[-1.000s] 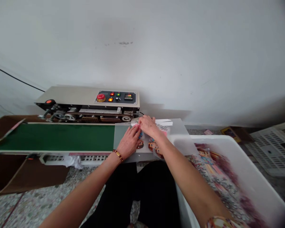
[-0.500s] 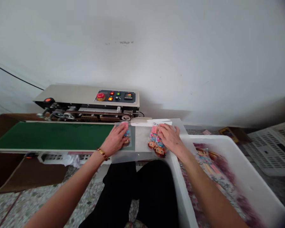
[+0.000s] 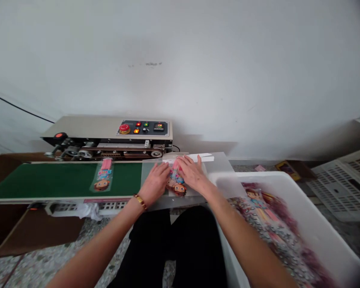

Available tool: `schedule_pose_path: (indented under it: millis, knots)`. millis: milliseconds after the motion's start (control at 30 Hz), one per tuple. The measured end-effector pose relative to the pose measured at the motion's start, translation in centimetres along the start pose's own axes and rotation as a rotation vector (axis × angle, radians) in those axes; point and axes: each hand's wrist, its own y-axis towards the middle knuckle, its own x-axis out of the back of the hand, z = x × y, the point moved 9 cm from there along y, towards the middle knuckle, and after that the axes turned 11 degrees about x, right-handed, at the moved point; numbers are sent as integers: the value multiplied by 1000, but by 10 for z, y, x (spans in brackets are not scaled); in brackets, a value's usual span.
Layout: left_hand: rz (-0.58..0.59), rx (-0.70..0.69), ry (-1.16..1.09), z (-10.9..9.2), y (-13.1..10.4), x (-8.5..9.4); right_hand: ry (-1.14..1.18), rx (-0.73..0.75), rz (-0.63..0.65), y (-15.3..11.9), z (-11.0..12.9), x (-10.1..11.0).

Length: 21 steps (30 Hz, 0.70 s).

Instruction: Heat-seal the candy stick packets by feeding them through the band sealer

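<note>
My left hand (image 3: 156, 182) lies with its fingers spread over the left side of some clear packets (image 3: 179, 189) printed with cartoon faces, on a translucent sheet (image 3: 222, 160). Over their upper right part rests my right hand (image 3: 192, 172), fingers apart and palm down. Both hands touch the packets and partly hide them. Another packet (image 3: 102, 176), pink at the top with a brown-haired face at the bottom, lies on the green conveyor belt (image 3: 69, 180) beneath the sealing machine (image 3: 108, 128). Its control panel (image 3: 144, 127) shows lit buttons and a red knob.
A white foam box (image 3: 303, 212) full of packets stands at the right, beside my legs. Farther right are a white slatted crate (image 3: 345, 184) and a small brown box (image 3: 297, 170). An open cardboard box (image 3: 48, 228) sits below the belt's left end.
One packet has travelled left from under my left hand onto the belt. My right hand and the other packets have shifted left on the sheet, and my left hand now meets them.
</note>
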Motion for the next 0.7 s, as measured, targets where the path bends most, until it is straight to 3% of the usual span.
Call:
schedule_pose_path:
  millis: [100, 233, 333, 500, 600, 700]
  knots:
    - [63, -87, -13, -31, 9, -20, -35, -55, 18, -32, -23, 0]
    - [69, -53, 19, -30, 7, -23, -62, -140, 38, -57, -49, 4]
    - [35, -11, 16, -23, 5, -15, -40, -127, -3, -40, -45, 10]
    - [80, -68, -13, -29, 6, -17, -16, -17, -40, 3, -11, 9]
    - [83, -55, -28, -25, 5, -20, -64, 17, -7, 5, -2, 3]
    - [75, -53, -45, -18, 3, -21, -69, -11, 10, -5, -10, 2]
